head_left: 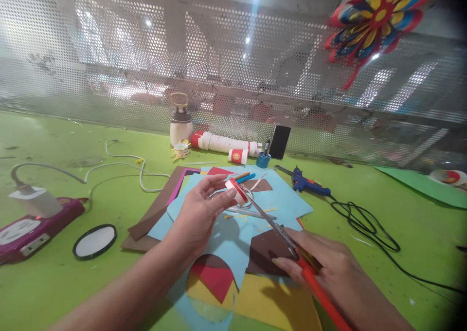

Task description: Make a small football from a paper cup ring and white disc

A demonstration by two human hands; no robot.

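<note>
My left hand [199, 214] is closed on a short round white-and-red piece [236, 193], which looks like the cut end of a paper cup. A thin curled strip hangs at the piece's right edge. My right hand [324, 263] grips scissors [279, 229] with red-orange handles. Their blades reach up and left to the edge of the piece; whether they cut into it I cannot tell. Under both hands lie light blue paper sheets [288, 190], along with brown paper [266, 253], a red piece [215, 280] and yellow paper [284, 297].
At the back stand a spray bottle [181, 126], a white tube [229, 142], a paper cup [238, 156] and a phone [280, 142]. A blue glue gun [308, 182] trails a black cord on the right. On the left are a purple power strip [44, 229] and a black-rimmed disc [95, 242].
</note>
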